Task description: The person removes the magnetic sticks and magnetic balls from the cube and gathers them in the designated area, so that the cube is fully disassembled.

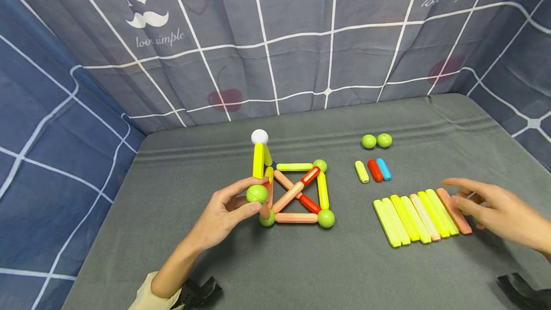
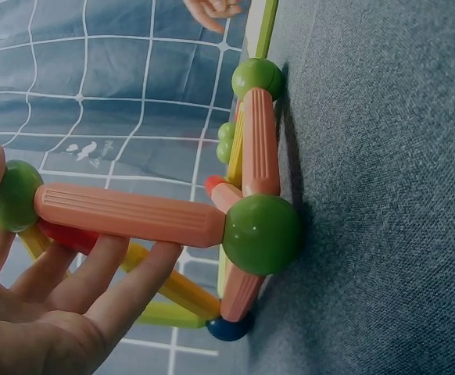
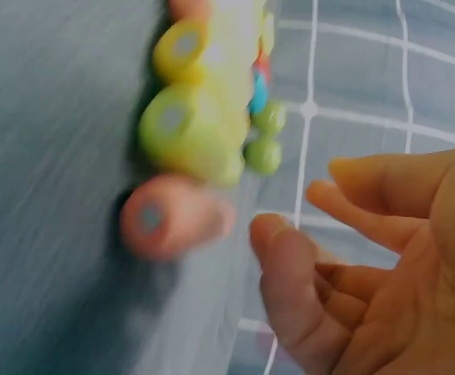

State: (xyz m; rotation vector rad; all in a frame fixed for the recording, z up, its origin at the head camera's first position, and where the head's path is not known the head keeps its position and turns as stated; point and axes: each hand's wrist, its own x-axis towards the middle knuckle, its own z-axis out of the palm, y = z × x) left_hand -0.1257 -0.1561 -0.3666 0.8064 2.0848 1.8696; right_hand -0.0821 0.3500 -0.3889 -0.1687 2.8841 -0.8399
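Observation:
My left hand [image 1: 224,216] pinches a green ball [image 1: 257,194] between thumb and fingers. That ball tops an upright salmon stick [image 2: 130,212], which rises from a green corner ball [image 2: 263,234] of a magnetic stick-and-ball frame. Crossed diagonal sticks [image 1: 289,196] fill the square base. A white ball [image 1: 259,137] sits highest, on yellow sticks [image 1: 258,159] at the left. Over the right end of a row of sticks, my right hand [image 1: 499,212] hovers beside a salmon stick [image 1: 457,216]. In the right wrist view its loosely bent fingers stand apart from this stick, holding nothing.
Several yellow sticks [image 1: 406,219] and a pale one lie side by side in the row. Behind them are short yellow, red [image 1: 375,170] and blue sticks [image 1: 383,169], then two green balls [image 1: 369,141]. A patterned cloth wall [image 1: 297,61] encloses the grey surface.

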